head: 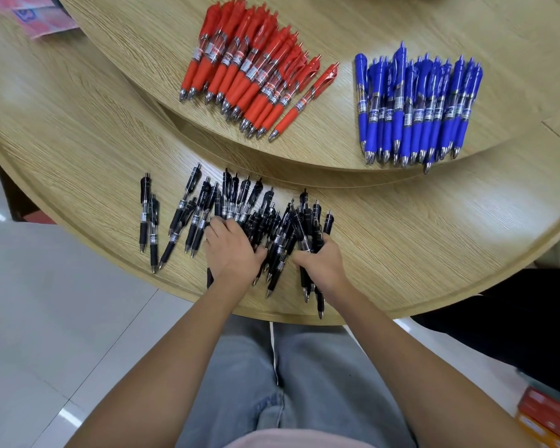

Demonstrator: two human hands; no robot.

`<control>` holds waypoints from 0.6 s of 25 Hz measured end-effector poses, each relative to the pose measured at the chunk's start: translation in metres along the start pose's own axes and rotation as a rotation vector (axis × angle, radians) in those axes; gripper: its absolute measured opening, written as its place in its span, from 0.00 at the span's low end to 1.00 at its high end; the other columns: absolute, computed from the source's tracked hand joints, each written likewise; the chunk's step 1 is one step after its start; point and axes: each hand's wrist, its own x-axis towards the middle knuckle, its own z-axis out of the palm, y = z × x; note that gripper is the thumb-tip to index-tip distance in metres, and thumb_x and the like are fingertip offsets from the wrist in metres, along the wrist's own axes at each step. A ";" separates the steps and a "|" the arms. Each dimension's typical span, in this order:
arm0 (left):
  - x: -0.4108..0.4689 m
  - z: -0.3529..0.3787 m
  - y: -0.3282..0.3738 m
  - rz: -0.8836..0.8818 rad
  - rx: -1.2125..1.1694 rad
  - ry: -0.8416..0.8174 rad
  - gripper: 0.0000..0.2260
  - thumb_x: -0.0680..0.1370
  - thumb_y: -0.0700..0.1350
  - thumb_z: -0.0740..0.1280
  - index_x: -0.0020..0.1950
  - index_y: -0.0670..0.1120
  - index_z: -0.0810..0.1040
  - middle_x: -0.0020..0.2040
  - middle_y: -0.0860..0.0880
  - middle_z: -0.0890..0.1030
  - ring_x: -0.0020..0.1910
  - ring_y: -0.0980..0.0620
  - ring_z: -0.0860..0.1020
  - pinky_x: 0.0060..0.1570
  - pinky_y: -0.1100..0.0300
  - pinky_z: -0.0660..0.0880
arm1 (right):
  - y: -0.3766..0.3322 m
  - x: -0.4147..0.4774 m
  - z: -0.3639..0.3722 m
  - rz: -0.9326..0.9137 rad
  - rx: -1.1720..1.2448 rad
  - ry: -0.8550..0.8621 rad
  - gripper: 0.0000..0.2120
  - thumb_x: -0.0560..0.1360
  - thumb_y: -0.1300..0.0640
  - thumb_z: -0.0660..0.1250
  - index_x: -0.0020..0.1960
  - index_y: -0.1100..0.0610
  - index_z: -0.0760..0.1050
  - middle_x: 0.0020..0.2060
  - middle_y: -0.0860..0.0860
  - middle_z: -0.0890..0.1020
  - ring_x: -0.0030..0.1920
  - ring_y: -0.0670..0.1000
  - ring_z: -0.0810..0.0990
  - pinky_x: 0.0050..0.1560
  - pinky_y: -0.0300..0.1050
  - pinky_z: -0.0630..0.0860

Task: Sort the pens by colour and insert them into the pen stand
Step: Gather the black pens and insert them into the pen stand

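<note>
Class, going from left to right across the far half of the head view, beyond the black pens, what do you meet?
Pink printed paper → red pens → blue pens.

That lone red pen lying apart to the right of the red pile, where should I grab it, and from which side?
Pinch the lone red pen across its clear mid-barrel, from above and from its right, where bare table lies open. It lies flat and slanted, tip towards you; the red pile crowds its left.
</note>
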 end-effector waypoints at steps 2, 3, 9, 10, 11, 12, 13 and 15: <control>-0.002 0.002 -0.001 -0.003 -0.008 0.013 0.30 0.71 0.60 0.68 0.62 0.40 0.65 0.62 0.40 0.66 0.58 0.43 0.68 0.56 0.53 0.70 | -0.001 0.001 -0.001 0.010 0.001 0.003 0.32 0.68 0.65 0.69 0.69 0.63 0.63 0.31 0.50 0.75 0.30 0.48 0.73 0.29 0.42 0.72; -0.004 0.004 -0.001 -0.004 -0.022 0.025 0.30 0.71 0.60 0.68 0.62 0.41 0.65 0.62 0.40 0.67 0.58 0.43 0.68 0.55 0.53 0.69 | -0.001 0.001 -0.001 0.005 0.000 0.003 0.31 0.68 0.65 0.69 0.69 0.63 0.64 0.32 0.50 0.75 0.31 0.48 0.74 0.30 0.43 0.73; -0.005 0.001 0.006 0.093 0.137 0.077 0.27 0.70 0.62 0.66 0.56 0.42 0.72 0.60 0.44 0.66 0.57 0.47 0.66 0.54 0.55 0.66 | -0.001 0.000 -0.005 -0.006 0.004 0.012 0.26 0.67 0.66 0.70 0.64 0.62 0.68 0.33 0.50 0.76 0.32 0.49 0.74 0.31 0.43 0.73; -0.004 0.001 0.009 0.109 0.154 0.067 0.26 0.71 0.62 0.66 0.56 0.42 0.72 0.60 0.45 0.65 0.56 0.47 0.65 0.55 0.56 0.66 | -0.001 0.000 -0.005 -0.013 0.013 0.013 0.23 0.67 0.66 0.70 0.60 0.62 0.69 0.33 0.50 0.76 0.33 0.50 0.74 0.32 0.44 0.73; -0.003 0.001 0.011 0.120 0.162 0.052 0.26 0.71 0.62 0.65 0.57 0.41 0.71 0.60 0.45 0.65 0.56 0.47 0.66 0.55 0.56 0.67 | -0.001 0.000 -0.006 -0.017 0.023 0.016 0.21 0.67 0.67 0.70 0.58 0.61 0.70 0.34 0.51 0.76 0.34 0.51 0.74 0.34 0.46 0.73; -0.001 0.002 0.012 0.128 0.165 0.037 0.27 0.71 0.62 0.65 0.58 0.41 0.71 0.60 0.45 0.64 0.57 0.48 0.66 0.56 0.56 0.67 | -0.002 0.000 -0.007 -0.019 0.030 0.019 0.19 0.66 0.67 0.70 0.56 0.61 0.70 0.34 0.51 0.76 0.35 0.51 0.75 0.36 0.48 0.73; 0.000 0.003 0.012 0.133 0.167 0.021 0.27 0.72 0.62 0.65 0.58 0.41 0.71 0.60 0.45 0.64 0.57 0.48 0.66 0.57 0.56 0.67 | -0.002 0.000 -0.008 -0.018 0.035 0.023 0.19 0.66 0.67 0.70 0.55 0.61 0.70 0.35 0.51 0.76 0.35 0.52 0.75 0.37 0.49 0.74; 0.003 0.003 0.011 0.151 0.176 -0.005 0.27 0.73 0.62 0.64 0.58 0.39 0.70 0.59 0.44 0.64 0.57 0.48 0.66 0.57 0.56 0.67 | -0.003 0.000 -0.010 -0.026 0.044 0.025 0.17 0.66 0.67 0.69 0.54 0.60 0.70 0.35 0.51 0.76 0.36 0.52 0.75 0.39 0.49 0.75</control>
